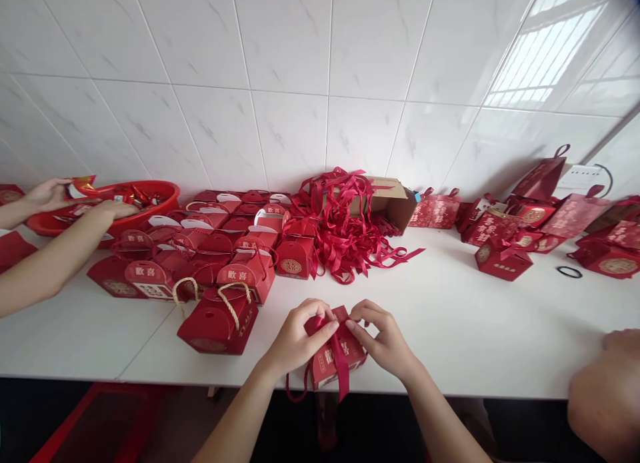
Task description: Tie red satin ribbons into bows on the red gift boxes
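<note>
A small red gift box (327, 368) with gold print stands near the table's front edge, right in front of me. A dark red satin ribbon (341, 366) runs over its top, one end hanging down the front. My left hand (303, 336) is closed at the box's upper left, thumb and fingers pinching the ribbon. At the upper right my right hand (381, 335) pinches the ribbon too, thumb against forefinger; the exact bit in its fingertips is partly hidden. A dark red cord loop (297, 391) droops at the box's left side.
Left of me stand rows of red gift boxes (250, 266), one with rope handles (220, 323). Behind lies a ribbon heap (345, 230) by a cardboard box (400, 206). Another person's hands (107, 210) reach over a red basin (167, 190). Finished-looking boxes (504, 256) and a black ring (569, 272) are at right.
</note>
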The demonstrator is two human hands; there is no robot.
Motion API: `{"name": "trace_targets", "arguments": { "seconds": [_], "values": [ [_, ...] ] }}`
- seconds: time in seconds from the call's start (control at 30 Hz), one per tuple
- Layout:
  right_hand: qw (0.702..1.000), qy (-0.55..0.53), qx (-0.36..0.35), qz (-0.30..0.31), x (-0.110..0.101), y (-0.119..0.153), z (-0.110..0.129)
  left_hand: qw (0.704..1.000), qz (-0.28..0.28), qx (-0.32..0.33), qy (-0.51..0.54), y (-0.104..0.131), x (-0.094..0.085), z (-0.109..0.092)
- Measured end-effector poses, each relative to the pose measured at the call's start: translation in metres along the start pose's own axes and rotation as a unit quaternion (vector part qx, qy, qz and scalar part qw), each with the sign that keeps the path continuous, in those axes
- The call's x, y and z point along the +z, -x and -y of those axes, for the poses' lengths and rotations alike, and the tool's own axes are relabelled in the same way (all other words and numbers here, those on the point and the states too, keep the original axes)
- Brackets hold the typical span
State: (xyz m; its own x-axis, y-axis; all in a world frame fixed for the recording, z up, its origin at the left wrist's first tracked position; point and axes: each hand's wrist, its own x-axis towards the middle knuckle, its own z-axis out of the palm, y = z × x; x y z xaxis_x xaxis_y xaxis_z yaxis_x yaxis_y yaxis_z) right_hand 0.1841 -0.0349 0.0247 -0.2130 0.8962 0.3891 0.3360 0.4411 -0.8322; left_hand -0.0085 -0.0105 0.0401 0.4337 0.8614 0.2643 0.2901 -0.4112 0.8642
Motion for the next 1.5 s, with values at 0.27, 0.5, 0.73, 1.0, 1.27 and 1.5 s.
{"name": "trace_targets", "arguments": {
  "seconds": [0.27,0.5,0.73,1.0,1.27,1.5],
  "values": [
    [1.000,-0.019,0.002,-0.025,0.007,-0.004,0.001,0.998,-0.044,-0.037,0.004,0.000,0.015,0.004],
    [0.993,-0.052,0.051,-0.090,0.014,-0.003,-0.015,0.998,-0.033,-0.048,0.002,-0.001,0.014,0.006],
    [0.988,-0.061,0.082,-0.119,0.017,-0.001,-0.020,0.998,-0.004,-0.068,0.016,0.002,0.009,0.008],
    [0.991,0.022,0.102,-0.079,0.017,0.004,-0.007,0.998,-0.031,-0.050,0.014,0.003,0.015,0.008],
    [0.987,0.053,0.144,-0.056,0.015,0.003,0.003,0.998,-0.061,-0.031,-0.018,0.001,0.025,0.009],
    [0.983,0.097,0.126,-0.092,0.017,0.004,0.009,0.996,-0.084,-0.026,-0.018,-0.003,0.027,0.015]
  ]
}}
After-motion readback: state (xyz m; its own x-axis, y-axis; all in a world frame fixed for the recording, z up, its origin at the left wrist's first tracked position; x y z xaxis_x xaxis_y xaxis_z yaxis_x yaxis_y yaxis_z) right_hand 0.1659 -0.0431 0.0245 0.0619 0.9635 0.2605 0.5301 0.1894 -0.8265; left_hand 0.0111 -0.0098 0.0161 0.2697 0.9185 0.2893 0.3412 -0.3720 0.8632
